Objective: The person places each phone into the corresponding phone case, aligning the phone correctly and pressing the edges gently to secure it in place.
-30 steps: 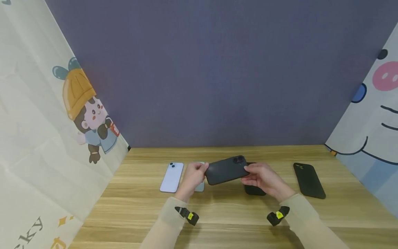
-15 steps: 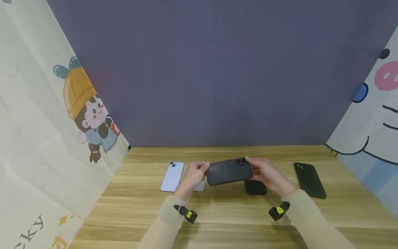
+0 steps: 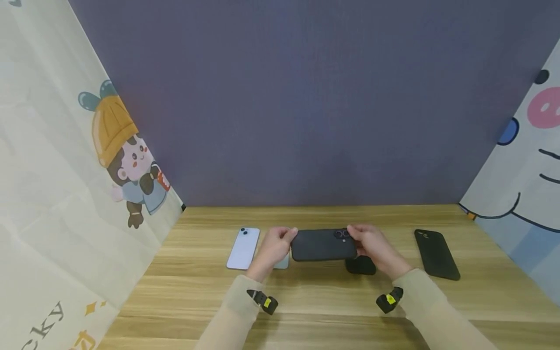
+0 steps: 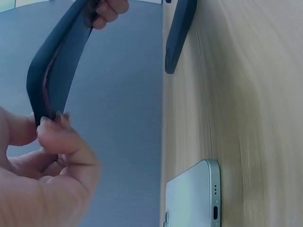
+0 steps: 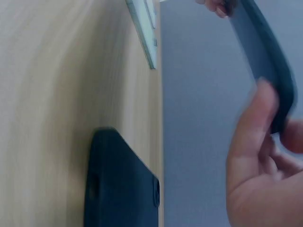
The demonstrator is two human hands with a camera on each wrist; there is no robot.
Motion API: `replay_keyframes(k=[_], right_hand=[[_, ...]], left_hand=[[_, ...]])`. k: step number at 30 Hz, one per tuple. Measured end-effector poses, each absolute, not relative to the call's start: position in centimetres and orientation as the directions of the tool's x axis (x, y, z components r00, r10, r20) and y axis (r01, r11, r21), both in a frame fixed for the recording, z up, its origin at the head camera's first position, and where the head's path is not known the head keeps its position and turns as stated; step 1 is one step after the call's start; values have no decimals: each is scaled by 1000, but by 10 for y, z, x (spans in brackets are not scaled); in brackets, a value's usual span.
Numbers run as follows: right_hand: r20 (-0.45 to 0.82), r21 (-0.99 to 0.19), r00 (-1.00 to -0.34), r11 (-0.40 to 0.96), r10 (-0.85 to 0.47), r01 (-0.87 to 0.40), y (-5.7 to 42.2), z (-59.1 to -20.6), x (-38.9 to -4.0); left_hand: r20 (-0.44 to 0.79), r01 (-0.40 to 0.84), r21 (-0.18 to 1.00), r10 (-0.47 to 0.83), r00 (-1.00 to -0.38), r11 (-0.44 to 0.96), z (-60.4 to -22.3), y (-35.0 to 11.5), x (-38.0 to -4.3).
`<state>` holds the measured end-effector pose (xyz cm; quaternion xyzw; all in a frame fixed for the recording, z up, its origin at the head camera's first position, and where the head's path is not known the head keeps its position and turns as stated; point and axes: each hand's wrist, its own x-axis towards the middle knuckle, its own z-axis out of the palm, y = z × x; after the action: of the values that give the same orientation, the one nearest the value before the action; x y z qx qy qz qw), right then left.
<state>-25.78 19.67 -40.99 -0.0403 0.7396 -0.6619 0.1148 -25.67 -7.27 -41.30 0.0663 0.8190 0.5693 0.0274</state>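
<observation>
Above the table, both hands hold a phone in a black case level, its camera side facing the head view. My left hand pinches its left end between thumb and curled fingers. At the camera end, my right hand grips the corner with the thumb on top. The left wrist view shows a dark glossy face inside the case, with a thin reddish line along the rim. Beneath the right hand lies a black case or cased phone, partly covered. A pale green phone is mostly hidden behind the left hand.
A pale lilac phone lies on the wooden table, left of the hands. Farther right is a black phone case with camera cut-outs. A dark panel stands at the back, with printed cloths at both sides.
The cased phone has turned from a slant to nearly level, its camera end coming down. My right hand has shifted its grip to the corner near the cameras. My left hand keeps its pinch.
</observation>
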Motion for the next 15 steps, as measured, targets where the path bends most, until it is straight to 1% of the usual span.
replay_keyframes(k=[3,8,12,15], right_hand=[[-121,-987,-975,124,-187,98,196,-412,-258],[-143,-988,-968,83,-206,128,197,-414,-256],[-144,-989,-961,63,-235,133,197,-415,-256],[-143,-990,-959,53,-243,134,197,-414,-256]], left_hand=[[50,109,927,172,-984,359,-414,-72,-257],[54,121,927,194,-980,354,-415,-72,-256],[65,126,926,179,-982,357,-416,-72,-257],[91,145,910,154,-984,388,-416,-71,-257]])
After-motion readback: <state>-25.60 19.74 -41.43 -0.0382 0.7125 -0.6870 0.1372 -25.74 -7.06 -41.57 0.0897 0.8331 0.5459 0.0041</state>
